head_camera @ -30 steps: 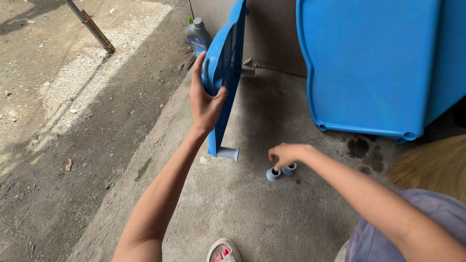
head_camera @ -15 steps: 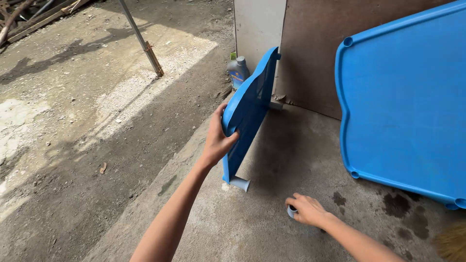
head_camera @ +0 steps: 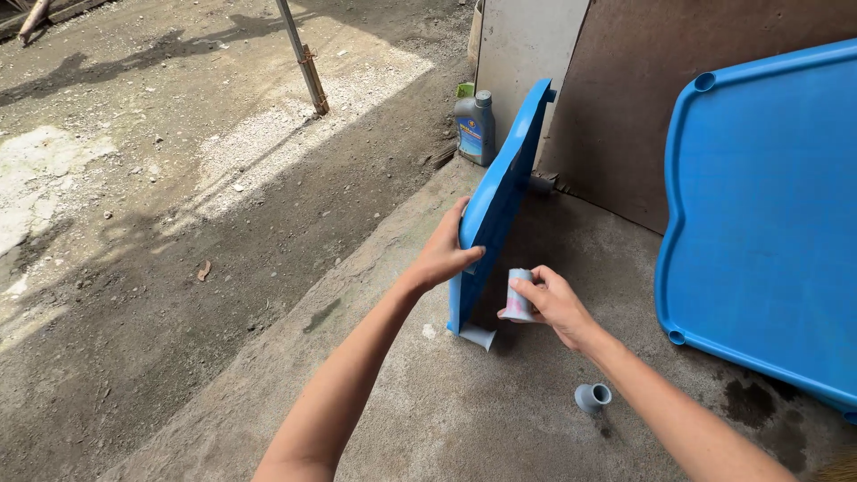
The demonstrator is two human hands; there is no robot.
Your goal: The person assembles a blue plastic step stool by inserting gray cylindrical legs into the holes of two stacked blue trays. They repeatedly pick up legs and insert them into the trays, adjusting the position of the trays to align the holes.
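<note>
Setting: outdoor concrete slab (head_camera: 428, 419), stained dark near the right edge, bordered on the left by sunlit dirt and gravel ground (head_camera: 178, 178); a pale wall panel (head_camera: 527, 54) and a brown board (head_camera: 678, 98) stand at the back.

Left hand (head_camera: 444, 254): arm stretched forward, fingers and thumb clamped on the near edge of a narrow blue plastic panel (head_camera: 500, 205), which stands on edge, tilted, its lower corner on the slab beside a short grey pipe socket (head_camera: 478, 336).

Right hand (head_camera: 552, 299): raised above the slab, fingers closed around a short grey pipe fitting (head_camera: 518, 295), held just beside the panel's inner face, touching or not cannot be told.

Surroundings: second grey pipe fitting (head_camera: 593, 396) upright on the slab, below the right forearm, apart from both hands. Large blue plastic tabletop (head_camera: 768, 223) leaning against the board, right. Grey bottle (head_camera: 475, 128) against the wall, behind the panel. Slanted metal pole (head_camera: 303, 58) in the dirt, far left
</note>
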